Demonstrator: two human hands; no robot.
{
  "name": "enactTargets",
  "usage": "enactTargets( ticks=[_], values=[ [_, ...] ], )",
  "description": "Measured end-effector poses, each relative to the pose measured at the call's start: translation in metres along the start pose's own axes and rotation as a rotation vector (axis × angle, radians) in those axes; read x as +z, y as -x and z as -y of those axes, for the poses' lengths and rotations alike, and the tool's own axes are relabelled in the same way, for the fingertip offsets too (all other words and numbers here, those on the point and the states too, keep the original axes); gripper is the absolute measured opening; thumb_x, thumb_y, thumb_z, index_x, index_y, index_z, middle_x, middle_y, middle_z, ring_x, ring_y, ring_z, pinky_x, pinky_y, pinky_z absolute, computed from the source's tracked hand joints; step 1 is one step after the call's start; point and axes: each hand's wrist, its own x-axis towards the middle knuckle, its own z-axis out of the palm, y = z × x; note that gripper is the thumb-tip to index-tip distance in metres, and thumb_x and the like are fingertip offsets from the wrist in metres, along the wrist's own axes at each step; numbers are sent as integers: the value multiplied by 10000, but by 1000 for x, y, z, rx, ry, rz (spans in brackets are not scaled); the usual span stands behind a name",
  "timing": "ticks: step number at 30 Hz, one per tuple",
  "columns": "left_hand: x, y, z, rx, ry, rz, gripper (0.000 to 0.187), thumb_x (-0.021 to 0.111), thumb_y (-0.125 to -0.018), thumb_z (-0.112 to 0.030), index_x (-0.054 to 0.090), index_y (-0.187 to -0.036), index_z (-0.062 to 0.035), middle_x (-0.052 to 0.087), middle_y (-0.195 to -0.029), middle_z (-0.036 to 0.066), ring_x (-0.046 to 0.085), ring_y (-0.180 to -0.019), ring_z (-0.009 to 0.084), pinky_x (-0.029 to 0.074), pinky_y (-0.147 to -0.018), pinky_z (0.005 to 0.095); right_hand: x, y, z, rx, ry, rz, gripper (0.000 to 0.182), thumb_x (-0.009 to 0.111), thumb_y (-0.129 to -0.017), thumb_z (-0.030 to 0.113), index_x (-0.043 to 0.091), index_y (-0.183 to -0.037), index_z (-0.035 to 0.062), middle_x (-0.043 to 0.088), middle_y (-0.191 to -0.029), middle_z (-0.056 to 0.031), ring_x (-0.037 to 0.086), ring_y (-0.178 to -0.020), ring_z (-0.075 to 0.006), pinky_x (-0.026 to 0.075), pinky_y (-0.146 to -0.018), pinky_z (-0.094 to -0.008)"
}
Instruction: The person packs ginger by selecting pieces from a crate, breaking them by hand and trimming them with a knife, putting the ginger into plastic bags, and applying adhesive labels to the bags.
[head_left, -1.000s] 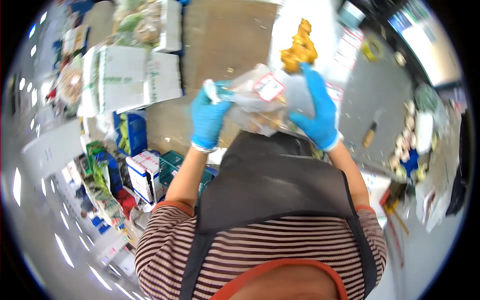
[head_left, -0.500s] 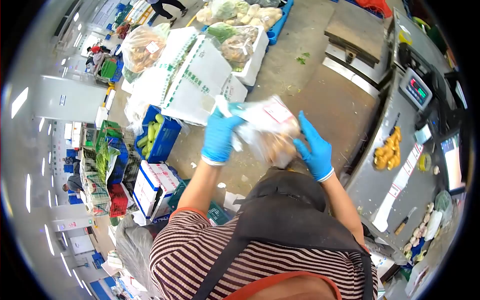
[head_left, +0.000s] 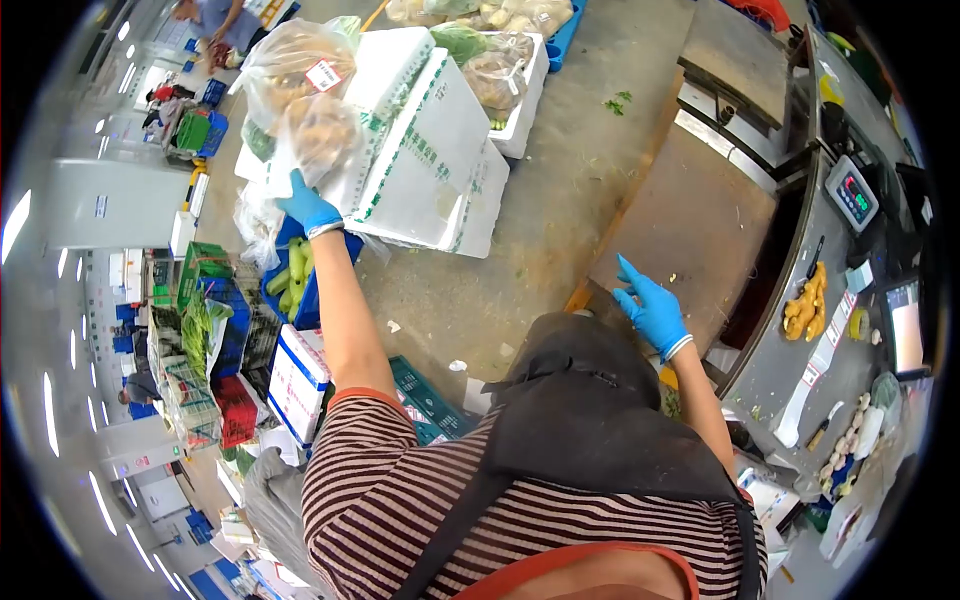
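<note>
My left hand [head_left: 311, 208], in a blue glove, reaches out with its fingers closed at the gathered end of a clear plastic bag [head_left: 322, 137] with brownish contents. That bag is over a white foam box [head_left: 357, 165], against a larger clear bag [head_left: 290, 65] bearing a white label. Low on the right is my right hand [head_left: 655, 315], also blue-gloved, its fingers apart and nothing in them. It hovers near the brown metal platform [head_left: 690, 225].
A blue crate [head_left: 310, 300] of long green vegetables stands below the foam boxes. On the grey counter [head_left: 765, 375] at the right are ginger [head_left: 806, 305], a strip of labels [head_left: 815, 375], a knife [head_left: 824, 425] and a scale display [head_left: 852, 193]. A person [head_left: 225, 22] bends at the upper left.
The labelled-side bag held between both hands has moved left and up to the foam boxes with my left hand. My right hand has let go and is slightly lower right.
</note>
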Motion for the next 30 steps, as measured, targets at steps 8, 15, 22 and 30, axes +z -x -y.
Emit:
enactTargets(
  ticks=[8,15,22,30],
  values=[
    [59,81,-45,537,-1096,65,1292,610,-669,-824,5,-1558,-109,-5,-1546,365,2,-1419,564,194,-1059,713,-2,27,-5,165,126,20,544,554,-949,384,433,-1442,191,648,-1192,-137,647,-1013,-323,519,-874,-419],
    [110,-107,114,1185,-1662,-281,1250,408,-704,-906,266,-1460,79,355,-1409,387,285,-1295,622,297,-984,726,9,76,-30,268,151,-93,539,534,-946,390,477,-1392,92,612,-1240,-199,602,-1104,-365,482,-939,-453],
    [207,-23,81,1076,-887,311,1075,421,-760,-839,331,-1443,-14,413,-1389,278,353,-1264,522,328,-980,673,19,140,-44,470,71,-134,547,492,-944,410,469,-1413,129,657,-1102,-165,635,-976,-357,508,-825,-459],
    [130,111,73,401,-825,818,879,437,-825,-763,404,-1423,-121,479,-1366,154,430,-1229,407,362,-976,612,19,235,-97,501,-123,-245,553,517,-926,378,477,-1411,117,617,-1255,-169,606,-1102,-364,478,-939,-459]
  ],
)
